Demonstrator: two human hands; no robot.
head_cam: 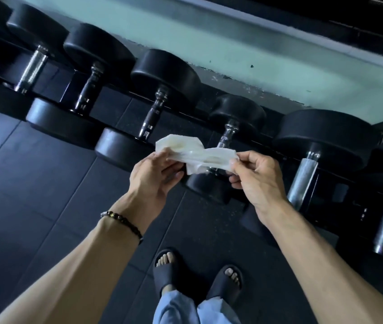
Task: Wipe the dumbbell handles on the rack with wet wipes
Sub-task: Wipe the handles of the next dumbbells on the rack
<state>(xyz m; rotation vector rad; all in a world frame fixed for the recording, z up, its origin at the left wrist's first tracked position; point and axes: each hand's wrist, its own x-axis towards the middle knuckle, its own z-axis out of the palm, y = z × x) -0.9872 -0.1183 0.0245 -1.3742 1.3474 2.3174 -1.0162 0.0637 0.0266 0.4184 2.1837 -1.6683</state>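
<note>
A white wet wipe (194, 154), crumpled and slightly yellowed, is stretched between both hands above the floor. My left hand (154, 175) pinches its left end and my right hand (256, 178) pinches its right end. Behind the wipe runs a low rack of black dumbbells with metal handles. One small dumbbell's chrome handle (226, 134) lies just beyond the wipe, partly hidden by it. Further handles show to the left (154, 112) and to the right (303, 181).
The dumbbell rack (340, 183) runs diagonally from upper left to lower right along a pale green wall (209, 43). Dark rubber floor tiles (34, 183) spread on the left. My feet in dark slides (169, 270) stand below the hands.
</note>
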